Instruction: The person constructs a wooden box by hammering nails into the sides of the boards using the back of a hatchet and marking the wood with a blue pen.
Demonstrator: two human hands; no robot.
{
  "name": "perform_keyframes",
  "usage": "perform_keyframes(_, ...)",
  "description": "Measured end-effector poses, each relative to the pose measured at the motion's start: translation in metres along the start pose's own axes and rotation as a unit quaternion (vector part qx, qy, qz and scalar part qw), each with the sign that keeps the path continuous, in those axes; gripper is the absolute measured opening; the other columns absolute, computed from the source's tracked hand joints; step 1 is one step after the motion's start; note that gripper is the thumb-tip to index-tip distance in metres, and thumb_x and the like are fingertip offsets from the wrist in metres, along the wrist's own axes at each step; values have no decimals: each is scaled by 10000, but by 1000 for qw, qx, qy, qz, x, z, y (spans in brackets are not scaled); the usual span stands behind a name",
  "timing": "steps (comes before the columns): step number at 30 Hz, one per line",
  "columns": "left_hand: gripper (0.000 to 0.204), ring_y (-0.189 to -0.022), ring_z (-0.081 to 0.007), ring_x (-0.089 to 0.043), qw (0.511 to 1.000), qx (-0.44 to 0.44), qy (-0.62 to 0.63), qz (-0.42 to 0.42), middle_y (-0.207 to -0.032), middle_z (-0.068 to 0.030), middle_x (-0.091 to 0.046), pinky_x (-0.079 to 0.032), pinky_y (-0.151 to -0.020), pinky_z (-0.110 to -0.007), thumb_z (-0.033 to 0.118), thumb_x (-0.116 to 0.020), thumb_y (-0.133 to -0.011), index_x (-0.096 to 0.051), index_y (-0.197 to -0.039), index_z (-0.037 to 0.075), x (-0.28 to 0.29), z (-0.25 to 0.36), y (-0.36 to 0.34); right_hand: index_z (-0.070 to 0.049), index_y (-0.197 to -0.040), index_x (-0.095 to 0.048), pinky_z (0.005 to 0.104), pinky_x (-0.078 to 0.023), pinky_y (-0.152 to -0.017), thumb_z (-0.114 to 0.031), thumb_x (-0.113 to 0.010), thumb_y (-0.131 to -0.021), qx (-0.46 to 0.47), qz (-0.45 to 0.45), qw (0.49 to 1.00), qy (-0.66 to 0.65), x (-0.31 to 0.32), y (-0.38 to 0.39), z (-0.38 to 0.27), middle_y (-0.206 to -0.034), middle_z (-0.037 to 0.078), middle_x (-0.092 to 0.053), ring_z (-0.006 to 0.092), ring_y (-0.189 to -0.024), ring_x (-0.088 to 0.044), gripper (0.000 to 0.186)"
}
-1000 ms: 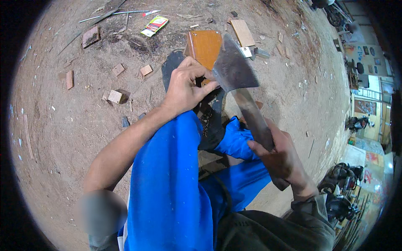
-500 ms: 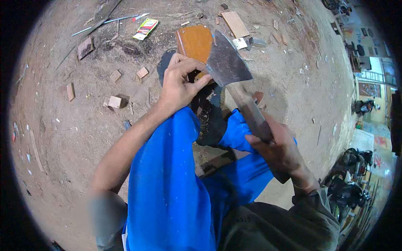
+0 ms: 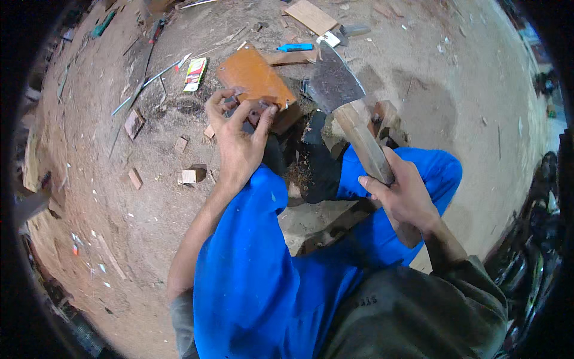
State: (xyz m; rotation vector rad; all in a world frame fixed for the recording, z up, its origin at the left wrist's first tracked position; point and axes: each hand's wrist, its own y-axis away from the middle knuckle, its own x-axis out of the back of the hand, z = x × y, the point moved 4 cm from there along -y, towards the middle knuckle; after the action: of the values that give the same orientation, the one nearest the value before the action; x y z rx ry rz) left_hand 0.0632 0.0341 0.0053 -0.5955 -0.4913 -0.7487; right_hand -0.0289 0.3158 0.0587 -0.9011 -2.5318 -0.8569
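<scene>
A wooden block with a glossy orange-brown face (image 3: 254, 75) lies slantwise in front of my feet. My left hand (image 3: 238, 134) is at its near edge, with bent fingers and thumb gripping there. The fingers partly hide this edge and a small reddish patch. My right hand (image 3: 403, 191) is wrapped round the wooden handle of a hatchet (image 3: 368, 146). The hatchet's broad dark metal blade (image 3: 336, 81) is raised, to the right of the block and apart from it.
Beyond the block lie a blue marker (image 3: 295, 47), a flat board (image 3: 311, 17) and a yellow-red packet (image 3: 195, 74). Several wood offcuts, among them a small block (image 3: 192, 175), are scattered on the dirt floor at left. My blue-trousered legs (image 3: 239, 257) are close below my hands.
The view has shifted. The orange-faced block has turned to a slant, showing more of its face and its side. My left fingers have spread wider along its edge. The hatchet stays raised.
</scene>
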Motion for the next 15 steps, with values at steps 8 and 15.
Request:
perform_keyframes(8,180,-1289,-290,-546,990,40,127,-50,-1400,-162,-495,-490,-1019,-401,183,-835,-880,-788,-1031,97,-21,-15,-10,37,-1227,-576,401,-527,-644,-125,-742,-908,-94,61,988,-103,-7,10,83,-829,197,-690,260,-665,-683,394)
perform_keyframes(15,19,-1151,-212,-637,975,12,214,-60,-1320,-132,-522,-565,-972,-333,-23,-745,-930,-726,-933,-18,-14,-33,-29,15,-1201,-597,340,-520,-596,-84,-717,-921,-83,89,977,-173,-1,22,114,-803,100,-669,159,-628,-645,320)
